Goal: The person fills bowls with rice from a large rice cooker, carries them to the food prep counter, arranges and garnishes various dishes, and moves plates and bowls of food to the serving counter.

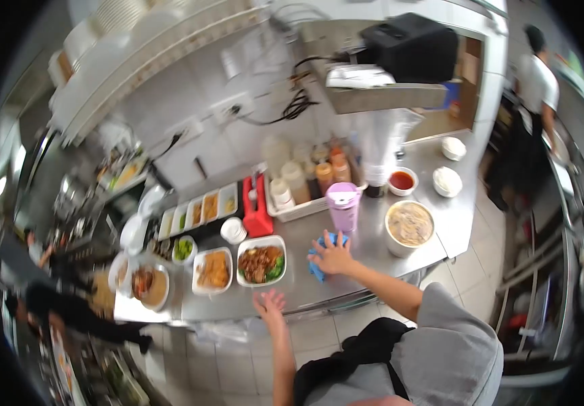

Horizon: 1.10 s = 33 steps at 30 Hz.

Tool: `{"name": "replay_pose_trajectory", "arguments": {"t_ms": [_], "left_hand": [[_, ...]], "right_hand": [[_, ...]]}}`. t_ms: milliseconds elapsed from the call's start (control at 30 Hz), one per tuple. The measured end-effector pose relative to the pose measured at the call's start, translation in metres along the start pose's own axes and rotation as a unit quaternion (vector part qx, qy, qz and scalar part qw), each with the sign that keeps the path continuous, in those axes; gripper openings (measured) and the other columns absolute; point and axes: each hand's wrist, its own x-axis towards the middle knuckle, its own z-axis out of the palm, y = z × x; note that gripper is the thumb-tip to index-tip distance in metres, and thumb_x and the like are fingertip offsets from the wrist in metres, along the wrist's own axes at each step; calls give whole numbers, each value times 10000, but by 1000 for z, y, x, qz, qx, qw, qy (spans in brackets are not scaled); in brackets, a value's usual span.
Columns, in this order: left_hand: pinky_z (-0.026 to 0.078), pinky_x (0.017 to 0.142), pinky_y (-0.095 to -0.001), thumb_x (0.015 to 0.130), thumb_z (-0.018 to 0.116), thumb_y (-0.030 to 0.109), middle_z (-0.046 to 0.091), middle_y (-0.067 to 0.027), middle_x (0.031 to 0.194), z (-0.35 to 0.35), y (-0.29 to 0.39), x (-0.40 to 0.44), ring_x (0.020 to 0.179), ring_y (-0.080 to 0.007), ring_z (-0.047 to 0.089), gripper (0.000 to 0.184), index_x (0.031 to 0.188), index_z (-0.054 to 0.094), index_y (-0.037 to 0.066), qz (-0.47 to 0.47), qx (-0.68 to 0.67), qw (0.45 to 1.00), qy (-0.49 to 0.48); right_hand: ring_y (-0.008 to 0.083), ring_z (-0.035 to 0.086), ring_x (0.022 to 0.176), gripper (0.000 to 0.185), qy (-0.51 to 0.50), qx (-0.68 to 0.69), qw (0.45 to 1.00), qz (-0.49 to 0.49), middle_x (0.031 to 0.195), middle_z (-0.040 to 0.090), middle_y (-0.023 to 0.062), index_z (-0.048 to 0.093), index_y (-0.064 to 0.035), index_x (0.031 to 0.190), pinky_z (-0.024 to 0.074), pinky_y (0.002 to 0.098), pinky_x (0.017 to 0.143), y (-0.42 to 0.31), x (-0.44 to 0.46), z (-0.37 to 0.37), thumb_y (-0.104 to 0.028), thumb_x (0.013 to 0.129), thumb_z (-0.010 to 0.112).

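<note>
The cloth [316, 271] is blue, the tumbler [343, 211] lilac, the sauce [401, 180] red (its bowl [400, 193] white).

pretty clearly a commercial kitchen tbh | long steel counter [456, 210] | on it: tub of meat and greens [259, 262], squeeze bottles [295, 181], topping tray [197, 211] | above it: bowl rack [163, 56] | right of it: aproned co-worker [532, 101]

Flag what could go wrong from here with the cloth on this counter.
The right hand on the blue cloth is right by the purple cup; a wide sweep might topple it. The uncovered soup tub stands near the counter's front edge, so a bump from the right forearm could spill it.
</note>
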Motion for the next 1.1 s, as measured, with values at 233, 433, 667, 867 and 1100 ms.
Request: {"name": "replay_pose_trajectory", "arguments": {"t_ms": [233,433,667,867,1100], "left_hand": [[477,684,-361,867,459,118,477,-184,1069,-11,-4,61,825,-289,580,746,1329,-107,271,-101,-115,976,-153],[502,669,-340,811,448,33,493,-190,1062,-16,-2,71,811,-286,594,593,1271,91,142,-75,-77,986,-125],[527,612,-332,808,448,20,541,-175,1016,-21,34,19,745,-286,613,431,1209,299,75,-128,14,967,-222],[555,661,-368,765,409,-33,513,-145,1123,-5,91,-10,820,-286,614,545,1283,283,80,-153,76,917,-361],[536,728,-346,742,398,-84,471,-120,1181,93,143,-73,953,-224,571,629,1324,228,82,-143,87,878,-448]], "right_hand": [[439,298,1204,339,56,-15,995,-82,1373,289,147,543,-97,1122,269,586,941,-13,-55,44,-134,787,511],[343,448,1107,287,185,400,893,90,1228,442,194,537,-37,1094,345,397,951,-31,-60,16,-73,813,492],[194,522,1008,308,47,826,486,282,1108,537,59,442,-91,1200,405,313,867,-63,-55,31,-193,919,367],[207,547,978,353,129,775,618,0,1129,539,63,497,-126,1167,449,347,834,-16,1,83,-308,865,476],[238,604,872,391,177,349,919,-53,1004,599,132,515,-99,1159,477,369,758,21,-101,26,-182,779,557]]}}
